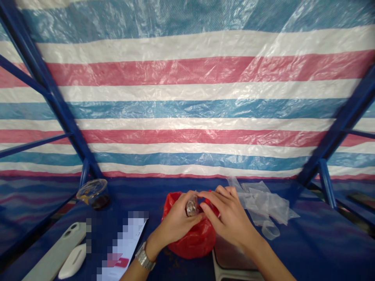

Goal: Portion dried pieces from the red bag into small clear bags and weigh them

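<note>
A small clear plastic bag with something brownish in it (192,207) is held upright in my left hand (177,220), between the thumb and the curled fingers. My right hand (227,212) meets it from the right, thumb and index finger curved in at the bag's edge. What exactly the right fingertips pinch is partly hidden. Directly below both hands sits an open red plastic bag (193,244); its inside is mostly covered by my hands. A metal-band watch (145,257) is on my left wrist.
Clear plastic bags (263,199) lie to the right on the blue table (158,269). A dark-topped device with a pale frame (234,255) is beside the red bag. Leftward are a lidded plastic cup (95,193), a phone (55,253), a white case (73,261) and a lit screen (125,242).
</note>
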Available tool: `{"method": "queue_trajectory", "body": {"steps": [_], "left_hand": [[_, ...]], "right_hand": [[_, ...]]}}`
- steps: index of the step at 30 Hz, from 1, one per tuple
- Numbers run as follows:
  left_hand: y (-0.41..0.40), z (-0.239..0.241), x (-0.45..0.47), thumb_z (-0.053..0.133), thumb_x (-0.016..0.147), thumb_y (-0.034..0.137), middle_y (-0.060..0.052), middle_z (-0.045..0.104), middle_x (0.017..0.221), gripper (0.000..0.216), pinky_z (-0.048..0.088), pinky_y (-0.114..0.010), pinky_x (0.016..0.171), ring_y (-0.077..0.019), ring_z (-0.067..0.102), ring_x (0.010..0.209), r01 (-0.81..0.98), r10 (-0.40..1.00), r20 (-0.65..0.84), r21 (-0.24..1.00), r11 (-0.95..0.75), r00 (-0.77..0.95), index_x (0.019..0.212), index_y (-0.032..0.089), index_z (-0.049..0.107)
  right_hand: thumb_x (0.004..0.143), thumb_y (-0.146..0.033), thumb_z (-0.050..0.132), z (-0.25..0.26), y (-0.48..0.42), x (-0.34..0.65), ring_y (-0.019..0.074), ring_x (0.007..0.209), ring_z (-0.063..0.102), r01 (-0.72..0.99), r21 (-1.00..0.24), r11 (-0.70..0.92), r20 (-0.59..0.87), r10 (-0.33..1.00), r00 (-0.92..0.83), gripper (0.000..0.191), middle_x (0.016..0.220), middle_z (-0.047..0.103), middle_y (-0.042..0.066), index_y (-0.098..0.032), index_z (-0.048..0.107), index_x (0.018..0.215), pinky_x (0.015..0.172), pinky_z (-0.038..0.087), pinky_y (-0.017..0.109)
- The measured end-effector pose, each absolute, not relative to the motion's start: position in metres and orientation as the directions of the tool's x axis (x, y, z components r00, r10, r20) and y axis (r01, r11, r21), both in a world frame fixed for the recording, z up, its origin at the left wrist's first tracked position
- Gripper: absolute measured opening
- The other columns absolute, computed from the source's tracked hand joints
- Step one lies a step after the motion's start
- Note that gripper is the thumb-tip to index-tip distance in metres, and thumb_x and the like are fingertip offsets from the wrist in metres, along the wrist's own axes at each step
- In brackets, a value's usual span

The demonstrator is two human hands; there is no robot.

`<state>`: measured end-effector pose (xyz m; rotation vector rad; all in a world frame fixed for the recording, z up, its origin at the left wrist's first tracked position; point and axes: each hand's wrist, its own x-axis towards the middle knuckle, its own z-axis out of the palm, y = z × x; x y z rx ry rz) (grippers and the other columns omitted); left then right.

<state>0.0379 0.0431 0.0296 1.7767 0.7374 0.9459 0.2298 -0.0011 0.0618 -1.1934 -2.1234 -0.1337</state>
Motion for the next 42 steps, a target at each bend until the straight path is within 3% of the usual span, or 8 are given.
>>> {"method": "queue_trajectory", "body": {"steps": [2,4,7,12,18,25,31,42], "left_hand": [[0.041,0.029,0.039,0.073,0.088,0.027,-0.007,0.066,0.109,0.033,0.048,-0.034,0.09,-0.0214,0.061,0.098,0.114,0.778,0.293,0.9,-0.421,0.556,0.119,0.02,0.063],[0.04,0.028,0.039,0.073,0.087,0.025,-0.006,0.066,0.11,0.03,0.047,-0.035,0.093,-0.0215,0.06,0.099,0.137,0.754,0.3,0.879,-0.456,0.584,0.115,0.02,0.064],[0.04,0.03,0.039,0.073,0.086,0.023,-0.004,0.065,0.106,0.025,0.046,-0.033,0.091,-0.0202,0.058,0.097,0.163,0.757,0.285,0.875,-0.456,0.588,0.108,0.02,0.063],[0.04,0.036,0.035,0.07,0.085,0.018,-0.001,0.065,0.105,0.032,0.045,-0.03,0.086,-0.0184,0.058,0.095,0.206,0.766,0.214,0.888,-0.411,0.606,0.115,0.022,0.06],[0.04,0.04,0.033,0.071,0.087,0.024,-0.001,0.062,0.1,0.017,0.045,-0.03,0.086,-0.0195,0.056,0.095,0.334,0.778,0.197,0.821,-0.464,0.597,0.103,0.023,0.065],[0.043,0.039,0.031,0.077,0.082,0.021,-0.005,0.063,0.119,0.046,0.048,-0.034,0.097,-0.0218,0.059,0.105,0.349,0.786,0.227,0.801,-0.487,0.575,0.126,0.028,0.066],[0.046,0.033,0.029,0.08,0.08,0.02,-0.007,0.065,0.132,0.069,0.046,-0.039,0.109,-0.0247,0.06,0.12,0.329,0.774,0.265,0.791,-0.515,0.575,0.144,0.031,0.056],[0.048,0.03,0.026,0.08,0.08,0.023,-0.004,0.066,0.138,0.065,0.045,-0.039,0.113,-0.0246,0.062,0.126,0.366,0.786,0.278,0.766,-0.528,0.552,0.141,0.032,0.059]], "right_hand": [[0.102,-0.035,0.061,0.063,-0.003,0.228,0.024,0.09,0.056,0.753,-0.24,0.613,0.617,0.695,-0.369,0.034,0.102,0.076,0.005,-0.024,0.061,0.135,0.083,0.032,0.039],[0.1,-0.038,0.066,0.063,-0.004,0.226,0.0235,0.088,0.054,0.719,-0.231,0.655,0.622,0.668,-0.409,0.032,0.096,0.075,0.004,-0.026,0.064,0.13,0.081,0.032,0.038],[0.103,-0.034,0.061,0.063,-0.003,0.225,0.0212,0.083,0.052,0.679,-0.214,0.702,0.642,0.625,-0.444,0.014,0.087,0.072,0.001,-0.027,0.071,0.111,0.079,0.029,0.037],[0.11,-0.034,0.047,0.06,0.002,0.229,0.0201,0.079,0.047,0.68,-0.163,0.714,0.699,0.571,-0.432,0.029,0.08,0.07,0.001,-0.024,0.071,0.097,0.076,0.025,0.037],[0.109,-0.032,0.049,0.058,0.003,0.232,0.0203,0.076,0.045,0.686,-0.098,0.721,0.749,0.507,-0.426,0.028,0.075,0.065,0.001,-0.023,0.072,0.096,0.074,0.025,0.036],[0.107,-0.029,0.052,0.06,0.002,0.233,0.02,0.077,0.045,0.678,-0.108,0.728,0.752,0.505,-0.423,0.023,0.079,0.067,0.001,-0.023,0.072,0.097,0.075,0.026,0.035],[0.106,-0.028,0.055,0.061,0.001,0.234,0.0198,0.077,0.045,0.673,-0.111,0.731,0.767,0.494,-0.41,0.019,0.079,0.068,0.001,-0.023,0.072,0.1,0.075,0.025,0.036],[0.107,-0.03,0.053,0.063,0.001,0.236,0.0195,0.076,0.046,0.679,-0.115,0.725,0.761,0.503,-0.409,0.021,0.077,0.066,0.001,-0.024,0.073,0.101,0.075,0.026,0.036]]}}
